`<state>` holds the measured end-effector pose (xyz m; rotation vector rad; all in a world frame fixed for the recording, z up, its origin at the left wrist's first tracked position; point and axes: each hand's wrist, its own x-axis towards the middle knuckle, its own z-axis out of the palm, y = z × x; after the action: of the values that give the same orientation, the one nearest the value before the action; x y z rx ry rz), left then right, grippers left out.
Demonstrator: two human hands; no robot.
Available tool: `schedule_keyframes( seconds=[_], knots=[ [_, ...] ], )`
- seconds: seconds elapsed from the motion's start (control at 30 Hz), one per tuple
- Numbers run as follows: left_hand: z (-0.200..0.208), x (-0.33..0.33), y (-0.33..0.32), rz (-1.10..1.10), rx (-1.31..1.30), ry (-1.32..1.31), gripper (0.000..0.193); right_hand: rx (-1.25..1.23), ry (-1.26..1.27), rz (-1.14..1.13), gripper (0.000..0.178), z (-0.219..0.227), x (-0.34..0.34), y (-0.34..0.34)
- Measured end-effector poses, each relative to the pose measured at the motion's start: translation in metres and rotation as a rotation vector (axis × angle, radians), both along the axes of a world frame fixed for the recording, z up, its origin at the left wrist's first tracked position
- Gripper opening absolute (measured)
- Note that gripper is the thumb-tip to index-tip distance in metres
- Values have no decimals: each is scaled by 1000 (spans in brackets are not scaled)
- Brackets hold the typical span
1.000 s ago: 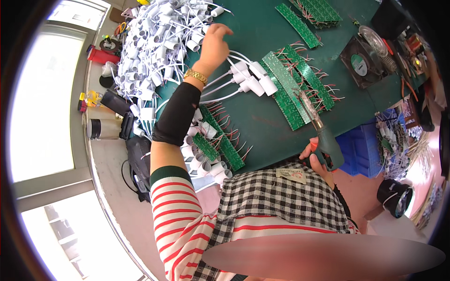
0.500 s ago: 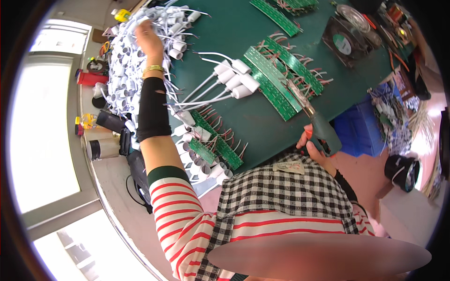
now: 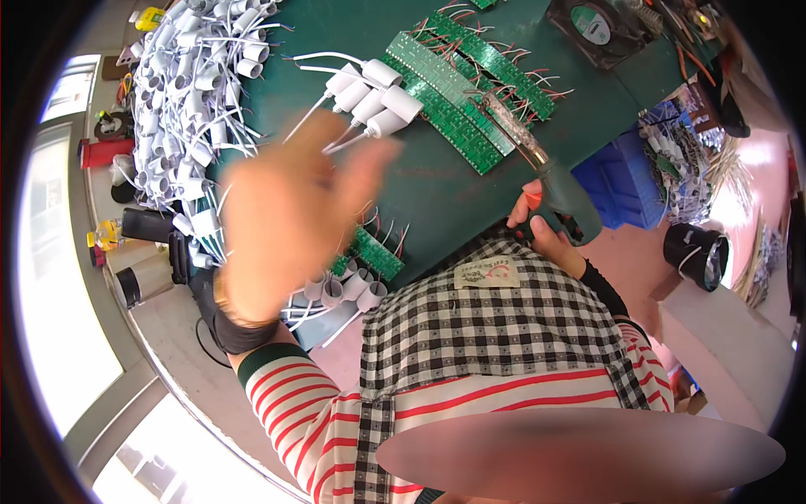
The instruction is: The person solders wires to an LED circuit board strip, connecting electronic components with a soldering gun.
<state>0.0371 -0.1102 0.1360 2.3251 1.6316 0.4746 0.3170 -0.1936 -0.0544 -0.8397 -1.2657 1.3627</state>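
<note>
My left hand [image 3: 294, 210] is smeared by motion over the near left of the table, its thumb apart from the fingers; whether it holds anything cannot be made out. Just beyond its fingers lies a small group of white wired lamp sockets [image 3: 368, 105], side by side. In my right hand [image 3: 541, 223], at the table's near edge, is a dark green soldering gun [image 3: 569, 202] with an orange trigger. Its metal front end reaches over green circuit boards [image 3: 453, 109] with red and white wires. Another green board strip [image 3: 378, 254] is partly hidden by my left hand.
A big heap of white sockets [image 3: 189, 101] covers the table's left side. More sockets [image 3: 369, 294] lie by the near edge. A fan [image 3: 592, 27] stands at the far right. Beyond the right edge are a blue bin [image 3: 617, 181] and a black bucket [image 3: 697, 254].
My left hand has come back from the socket heap toward me and the small socket group. My right hand still holds the soldering gun over the boards. The whole view has shifted.
</note>
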Motion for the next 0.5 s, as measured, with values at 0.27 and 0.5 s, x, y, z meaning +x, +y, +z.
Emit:
schedule_keyframes(
  seconds=[0.27, 0.5],
  knots=[
    [-125, 35, 12, -228, -340, -452, 23, -5, 4, 14, 46, -2, 0, 0],
    [-113, 24, 8, -367, -254, -252, 31, 97, 113, -52, 44, -11, 1, 2]
  ],
)
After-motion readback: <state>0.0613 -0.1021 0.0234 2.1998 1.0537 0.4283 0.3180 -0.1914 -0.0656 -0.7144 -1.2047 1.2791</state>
